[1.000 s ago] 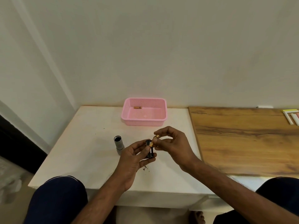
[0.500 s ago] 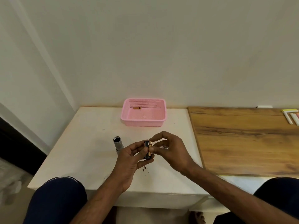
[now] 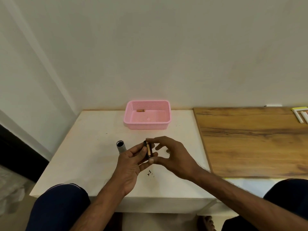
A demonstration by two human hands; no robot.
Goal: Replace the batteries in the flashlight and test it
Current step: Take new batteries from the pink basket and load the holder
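Note:
My left hand (image 3: 131, 162) grips a small black battery holder (image 3: 146, 150) above the white table (image 3: 83, 155). A copper-coloured battery (image 3: 149, 149) lies in the holder. My right hand (image 3: 173, 157) pinches that battery, forefinger at its top end and thumb at its bottom end. The grey flashlight body (image 3: 121, 146) stands upright on the table just left of my left hand, its open end up. One more copper battery (image 3: 140, 110) lies in the pink basket (image 3: 133, 121) at the back of the table.
A wooden board (image 3: 250, 140) covers the surface to the right, with white and yellow sticks (image 3: 300, 114) at its far corner. Small dark specks (image 3: 150, 172) lie on the table below my hands. My knees (image 3: 58, 205) are at the table's front edge.
A second ago my right hand held the battery tilted above the holder. It has since brought the battery down into the holder, and both hands have shifted slightly left.

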